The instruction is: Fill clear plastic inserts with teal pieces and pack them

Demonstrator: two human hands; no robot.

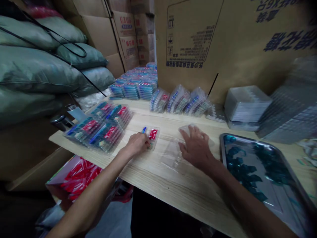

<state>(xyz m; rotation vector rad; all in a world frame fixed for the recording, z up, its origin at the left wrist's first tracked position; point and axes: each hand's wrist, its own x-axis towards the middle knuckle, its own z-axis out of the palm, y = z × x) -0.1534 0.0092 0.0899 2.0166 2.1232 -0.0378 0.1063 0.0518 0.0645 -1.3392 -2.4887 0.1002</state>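
Note:
On the wooden table [148,172], my left hand [137,144] is closed at the left edge of a small clear plastic pack [154,135] with a red patterned card and a blue item in it. What its fingertips pinch, if anything, is hidden. To the right, my right hand [195,145] has its fingers spread over clear, empty-looking plastic trays [170,155]; another clear piece lies under its fingertips. Stacks of filled packs [109,132] with red cards and teal contents stand left of my left hand.
A metal tray [262,195] with dark teal pieces lies at the right. Fanned filled packs [178,99], clear tray stacks [247,102] and a large carton [223,39] line the back. Below the left edge sits a box of red packets [80,175]; sacks [37,69] are piled behind.

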